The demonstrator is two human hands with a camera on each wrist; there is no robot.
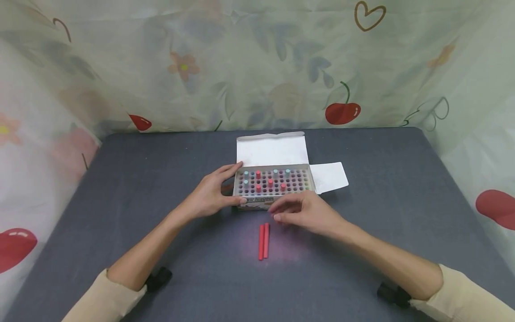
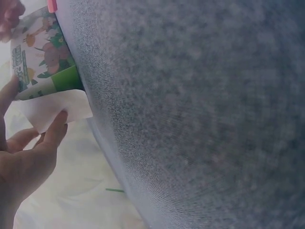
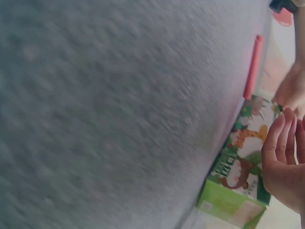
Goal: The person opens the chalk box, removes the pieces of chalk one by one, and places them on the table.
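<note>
A printed cardboard box lies with its lid raised, showing a tray of many round holes. Several red and pale blue sticks that look like chalk, such as one red stick, poke up from scattered holes. My left hand holds the box by its left end, thumb at the front corner and fingers toward the back. In the left wrist view its fingers touch a white flap. Just before the box's front right, my right hand hovers with loosely bent fingers and no stick visible in them. Two red sticks lie side by side nearer me.
The lid stands up behind the tray, and a white side flap juts out on the right. All this sits on a dark grey cloth-covered table. A patterned curtain hangs behind and along both sides.
</note>
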